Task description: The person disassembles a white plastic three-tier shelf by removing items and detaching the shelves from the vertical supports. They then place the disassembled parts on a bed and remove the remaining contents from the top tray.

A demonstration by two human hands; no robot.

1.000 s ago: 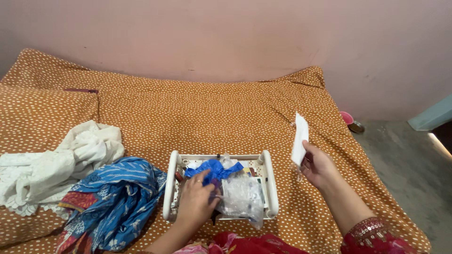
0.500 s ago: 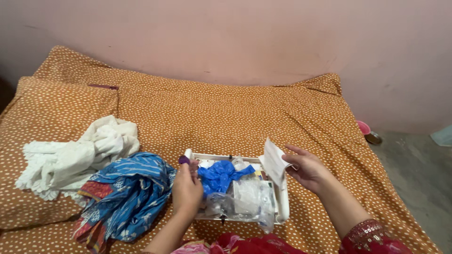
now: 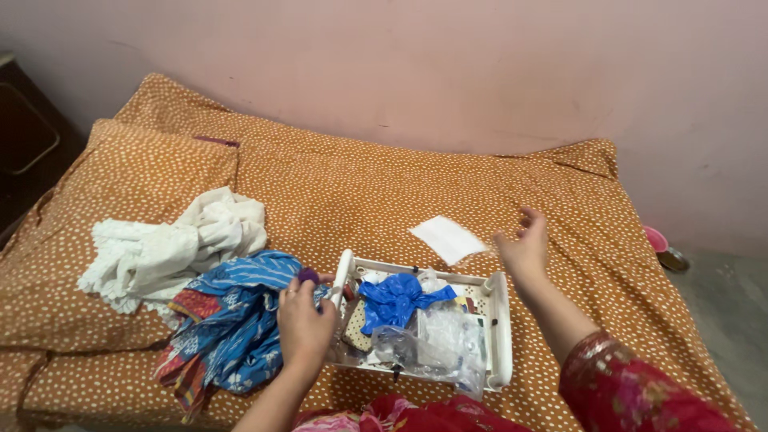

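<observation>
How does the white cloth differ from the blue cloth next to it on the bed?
The white cloth is plain, off-white and looks lacy at its edge; the blue cloth is printed, with red and yellow borders. The white cloth lies farther from the person and untouched; the blue cloth lies beside the white tray, right by the left hand. Both are crumpled heaps on the dotted orange bedspread.

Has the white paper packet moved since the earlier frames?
Yes. The white paper packet has left the right hand and now lies on the dotted orange bedspread, beyond the white tray's far rim.
</observation>
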